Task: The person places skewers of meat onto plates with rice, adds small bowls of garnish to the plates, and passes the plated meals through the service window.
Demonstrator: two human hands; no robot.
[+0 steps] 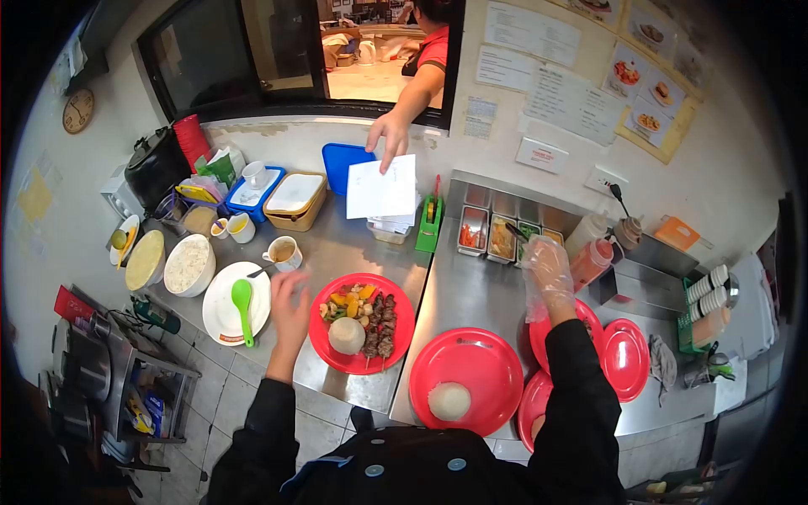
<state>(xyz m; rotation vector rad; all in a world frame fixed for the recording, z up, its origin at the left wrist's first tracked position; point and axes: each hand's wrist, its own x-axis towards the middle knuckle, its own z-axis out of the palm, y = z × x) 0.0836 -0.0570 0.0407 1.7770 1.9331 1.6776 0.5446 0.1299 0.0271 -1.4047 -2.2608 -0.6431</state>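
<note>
Since the head camera is the only view, everything comes from that. The right hand (551, 263), in a loose clear plastic glove (536, 305), is just by the right end of the metal tins (473, 251). Its fingers point away from the camera, so I honestly can't tell how closed they are or whether they've got hold of anything. The left hand (290, 316) is bare, fingers apart and loosely bent, nothing in it, between the mug (287, 263) and the red plate with skewers (337, 355).

Tips for working like this: go into the tins with the gloved fingers only, straight down and straight up, so bits don't land in the next tin. That baggy cuff could drag through the toppings (502, 242) or snag the red squeeze bottle (592, 263) close by, so I'd hold the wrist high. Same with the black sleeve (581, 358), which passes over the stacked-up red plates.

The big red plate with the rice mound (449, 402) sits at the near counter edge, so I'd go easy around it. Bare fingers are best off the food. Also watch the paper slip (380, 192) that another person's hand (390, 136) holds out through the window.
</note>
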